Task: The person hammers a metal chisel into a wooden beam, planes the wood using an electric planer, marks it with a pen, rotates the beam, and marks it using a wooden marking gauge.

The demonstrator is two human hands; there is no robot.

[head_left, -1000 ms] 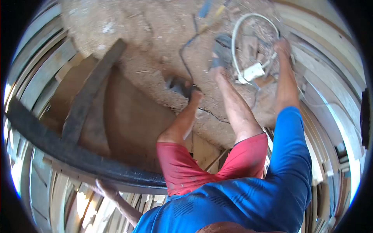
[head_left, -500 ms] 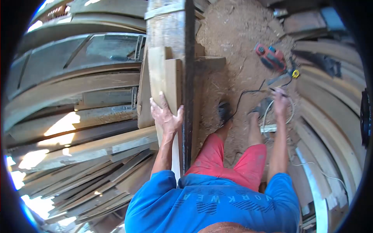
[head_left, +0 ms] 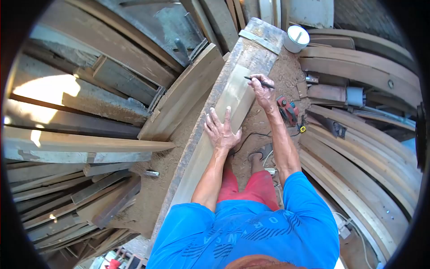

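Observation:
My left hand (head_left: 221,131) lies with fingers spread on a pale wooden board (head_left: 239,92), which rests lengthwise along a worn workbench (head_left: 257,56). Farther up, above the board's right edge, my right hand (head_left: 263,92) is closed around a dark pencil-like marker (head_left: 262,82). The marker's tip points left over the board; whether it touches the wood I cannot tell.
A red power tool (head_left: 288,110) lies on the dusty floor right of the bench, its cable near my feet. A white bucket (head_left: 296,39) stands by the bench's far end. Stacked planks (head_left: 358,166) line the right side, with more timber (head_left: 103,143) at left.
The view has turned toward the bench. My right hand has come up from low on the right to the board with the marker. My left hand stays spread on the wood.

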